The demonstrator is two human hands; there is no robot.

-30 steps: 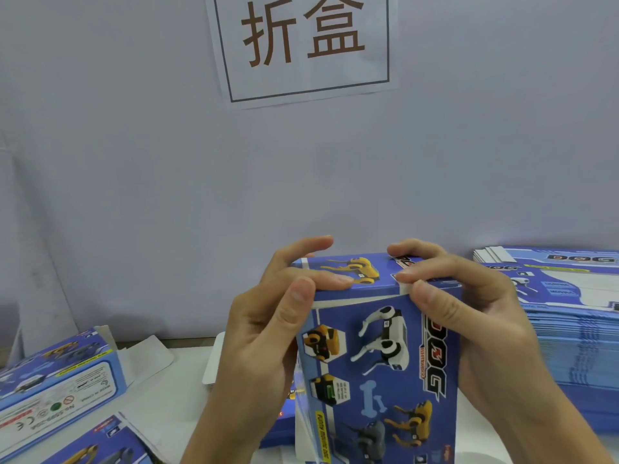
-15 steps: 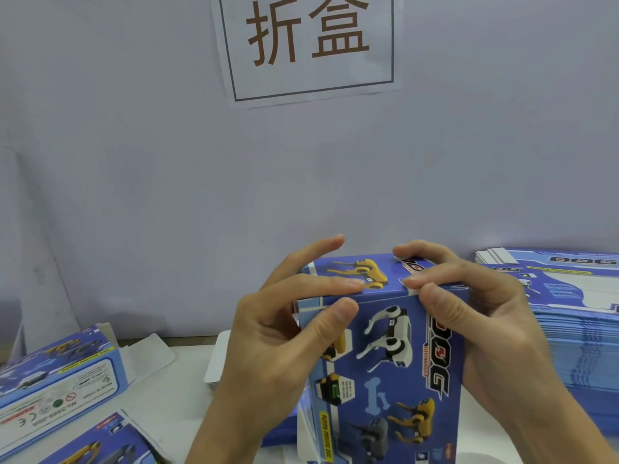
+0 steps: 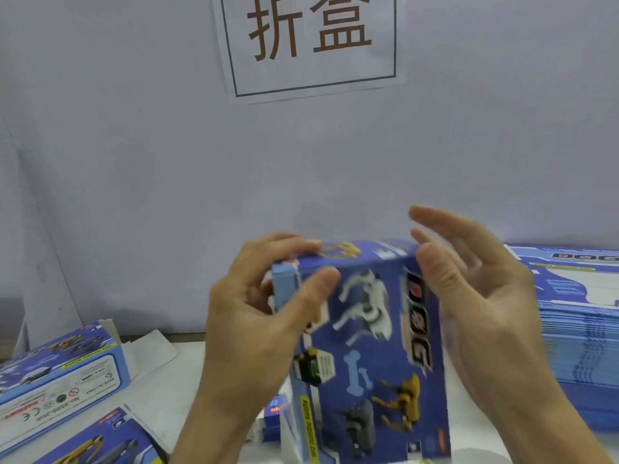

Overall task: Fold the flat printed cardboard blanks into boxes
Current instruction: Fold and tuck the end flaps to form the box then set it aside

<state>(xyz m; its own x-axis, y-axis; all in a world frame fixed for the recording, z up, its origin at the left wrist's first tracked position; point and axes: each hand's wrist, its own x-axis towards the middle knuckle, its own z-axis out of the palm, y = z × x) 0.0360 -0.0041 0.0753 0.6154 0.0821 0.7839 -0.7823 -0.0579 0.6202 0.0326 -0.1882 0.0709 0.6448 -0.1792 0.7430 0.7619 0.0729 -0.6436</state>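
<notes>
Left hand is pinching the box at its top corner; right hand is spread beside it. Top flap should be pressed flush.

A packing workstation: a sign on the far wall, a stack of blanks right, folded boxes left.

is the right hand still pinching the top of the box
No, the right hand has opened, its fingers straight and lifted off the box, which only the left hand grips.
</notes>
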